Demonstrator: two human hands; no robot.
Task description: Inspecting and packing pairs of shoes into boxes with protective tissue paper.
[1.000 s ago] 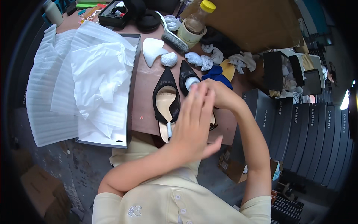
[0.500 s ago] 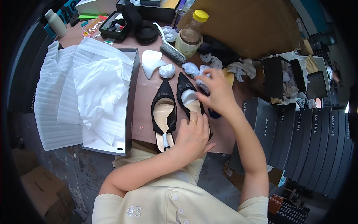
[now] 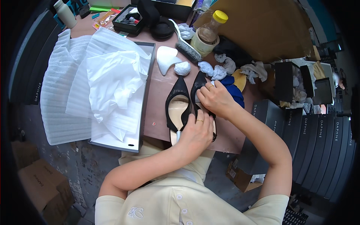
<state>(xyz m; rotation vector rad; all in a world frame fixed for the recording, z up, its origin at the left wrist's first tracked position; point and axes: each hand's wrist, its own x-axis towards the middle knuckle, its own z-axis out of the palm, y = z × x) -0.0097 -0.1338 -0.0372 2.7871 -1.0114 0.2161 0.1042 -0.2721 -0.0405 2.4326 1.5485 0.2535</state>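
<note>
Two black pointed slingback shoes stand side by side on the table, toes pointing away from me. My left hand (image 3: 197,129) is closed over the back part of the right shoe (image 3: 198,82). Bent into that shoe's opening are the fingers of my right hand (image 3: 216,99), pressed together; what they pinch is hidden. The left shoe (image 3: 179,107) shows its beige insole, with a pale wrap at its back strap. Beyond its toe lie a crumpled white paper ball (image 3: 182,68) and a curved white insert (image 3: 167,60).
At left an open shoe box (image 3: 144,93) holds white tissue paper (image 3: 114,86) and foam sheets (image 3: 62,90). A brush (image 3: 188,51), a yellow-capped bottle (image 3: 212,28) and crumpled paper (image 3: 255,71) lie farther back. Several dark shoe boxes (image 3: 307,146) stand at right.
My right hand has come down from above the right shoe into its opening, fingers drawn together. The white insert seen inside that shoe is now mostly covered. My left hand stays on the shoe.
</note>
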